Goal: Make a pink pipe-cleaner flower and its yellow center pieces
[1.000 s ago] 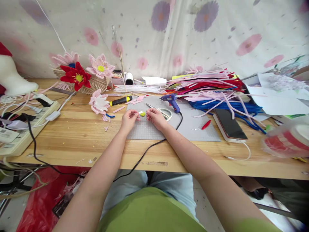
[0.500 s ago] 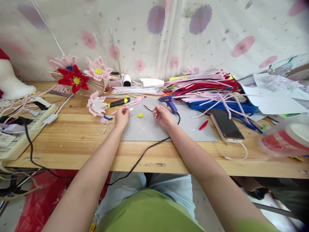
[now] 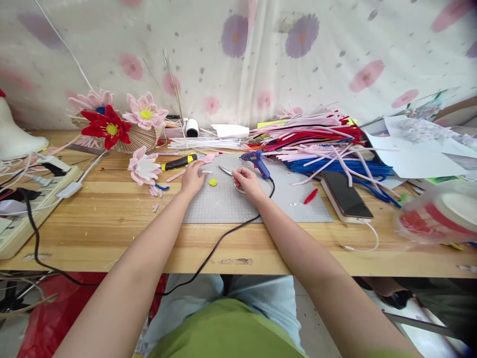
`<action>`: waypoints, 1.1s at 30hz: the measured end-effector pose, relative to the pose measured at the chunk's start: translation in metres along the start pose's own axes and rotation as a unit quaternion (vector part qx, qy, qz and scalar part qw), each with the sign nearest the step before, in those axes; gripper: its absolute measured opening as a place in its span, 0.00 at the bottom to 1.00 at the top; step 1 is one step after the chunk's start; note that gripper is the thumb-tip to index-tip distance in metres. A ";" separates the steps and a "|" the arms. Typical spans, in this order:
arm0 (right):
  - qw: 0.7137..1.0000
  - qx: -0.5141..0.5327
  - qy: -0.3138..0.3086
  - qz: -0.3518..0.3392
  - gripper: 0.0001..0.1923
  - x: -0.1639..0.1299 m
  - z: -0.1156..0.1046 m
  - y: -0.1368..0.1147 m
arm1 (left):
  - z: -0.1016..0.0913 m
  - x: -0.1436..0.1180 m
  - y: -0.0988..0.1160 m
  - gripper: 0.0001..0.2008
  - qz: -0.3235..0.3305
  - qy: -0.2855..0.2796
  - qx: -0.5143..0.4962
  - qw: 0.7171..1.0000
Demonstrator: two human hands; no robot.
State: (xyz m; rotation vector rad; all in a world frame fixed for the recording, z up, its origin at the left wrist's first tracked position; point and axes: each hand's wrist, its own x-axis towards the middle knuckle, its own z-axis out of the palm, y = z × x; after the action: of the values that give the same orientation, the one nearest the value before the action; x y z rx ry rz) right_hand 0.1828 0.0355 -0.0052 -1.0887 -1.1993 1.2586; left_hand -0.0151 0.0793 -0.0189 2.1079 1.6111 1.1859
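My right hand is closed around a pair of scissors; their pointed metal blades stick out to the left, and the handles are hidden in my fingers. My left hand reaches over the left edge of the grey cutting mat, fingers stretched out toward a pink fuzzy petal. Close to its thumb is a small pale strip. Between my hands lies a yellow coiled disc. A purple glue gun rests just beyond my right hand.
Left of the mat are a pink-white flower and a black-yellow utility knife. Finished flowers stand behind. Pipe cleaners heap at the back right. A phone, a red piece and a power cord lie nearer.
My left hand has moved forward, and its fingers have opened from a pinch on a small pale piece toward the pink petal. The right hand still holds the scissors. The view has shifted slightly.
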 end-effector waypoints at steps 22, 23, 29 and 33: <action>0.795 -0.587 0.086 -0.124 0.09 -0.011 -0.003 -0.001 | -0.016 -0.040 0.028 0.12 0.017 -0.049 0.096 0.994; 0.789 -0.598 0.082 -0.117 0.10 -0.010 -0.005 0.000 | -0.011 -0.037 0.031 0.13 0.034 -0.065 0.093 0.993; 0.785 -0.601 0.088 -0.122 0.11 -0.010 -0.006 0.005 | 0.007 -0.028 0.032 0.10 0.018 -0.095 0.038 0.995; 0.799 -0.578 0.089 -0.143 0.10 -0.012 -0.005 0.002 | 0.003 -0.033 0.027 0.10 -0.087 -0.022 -0.108 0.990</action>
State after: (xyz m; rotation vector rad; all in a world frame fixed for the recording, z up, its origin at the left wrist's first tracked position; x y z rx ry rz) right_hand 0.1880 0.0243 -0.0077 -1.7151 -1.9421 0.0427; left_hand 0.0039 0.0405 -0.0190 1.8082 1.5346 1.1889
